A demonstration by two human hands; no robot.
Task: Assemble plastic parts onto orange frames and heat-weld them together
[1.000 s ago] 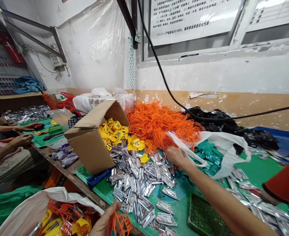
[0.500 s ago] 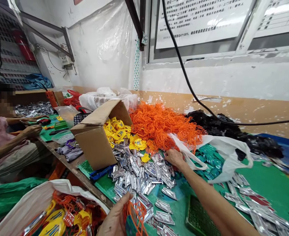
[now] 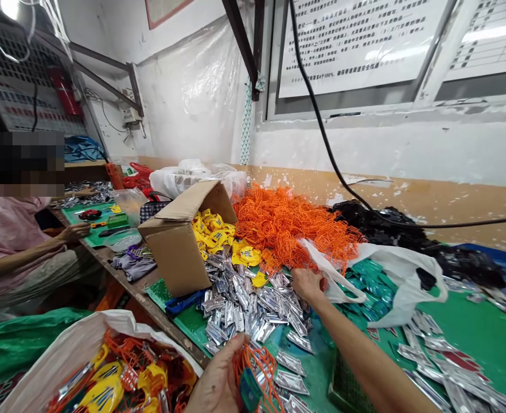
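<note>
My left hand (image 3: 218, 378), low in the middle, is closed around orange plastic lattice pieces (image 3: 259, 367) with a dark green plastic part (image 3: 250, 390) among them. My right hand (image 3: 308, 285) reaches out to where the loose silver metal pieces (image 3: 244, 301) meet the heap of orange lattice pieces (image 3: 291, 223). Its fingers are curled down; whatever they hold is hidden. Beside that hand lies an open white plastic bag (image 3: 412, 258) with green plastic parts (image 3: 371, 281). Yellow printed parts (image 3: 213, 229) spill from a tipped cardboard box (image 3: 175, 252).
A white sack (image 3: 63, 358) with mixed orange, yellow and silver pieces stands at the table's near edge. A green basket (image 3: 350, 381) sits under my right forearm. Black plastic bags (image 3: 451, 258) lie along the wall, beneath a hanging black cable (image 3: 322, 120). Another person (image 3: 14, 238) sits at left.
The view has swung slightly left. My left hand has lifted the orange pieces, bringing the green part into clearer view. My right hand stays by the silver pieces, its fingers more curled.
</note>
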